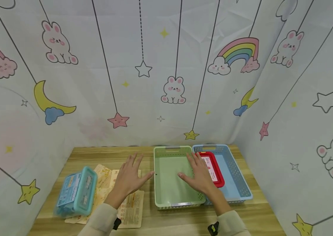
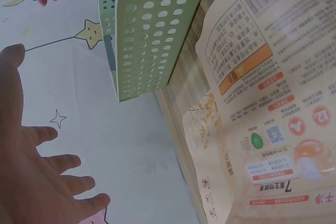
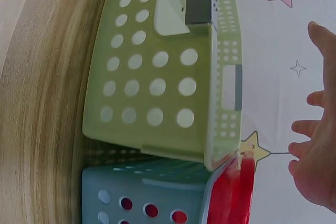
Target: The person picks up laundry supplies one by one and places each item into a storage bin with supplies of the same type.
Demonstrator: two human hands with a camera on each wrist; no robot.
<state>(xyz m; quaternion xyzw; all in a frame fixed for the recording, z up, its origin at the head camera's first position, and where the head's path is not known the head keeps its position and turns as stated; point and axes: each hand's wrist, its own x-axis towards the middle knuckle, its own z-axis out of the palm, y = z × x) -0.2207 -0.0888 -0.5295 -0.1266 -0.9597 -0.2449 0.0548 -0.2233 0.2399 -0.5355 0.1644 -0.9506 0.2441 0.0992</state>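
My left hand [image 1: 129, 177] hovers with fingers spread between the paper-like packets [image 1: 134, 206] and the green basket [image 1: 173, 177], its thumb overlapping the basket's left rim in the head view. My right hand [image 1: 198, 175], fingers also spread, is held over the right side of the green basket. Both hands hold nothing. Just right of it, a red-lidded box [image 1: 213, 168] sits in the blue basket [image 1: 234, 170]. In the left wrist view the printed beige packets [image 2: 283, 129] lie close below the left hand [image 2: 42, 177].
A teal-lidded clear container [image 1: 76, 191] stands tilted on the packets at the left. The wooden table [image 1: 166, 226] carries everything. Behind it and along the sides hangs a white curtain [image 1: 95, 98] printed with rabbits, stars and rainbows.
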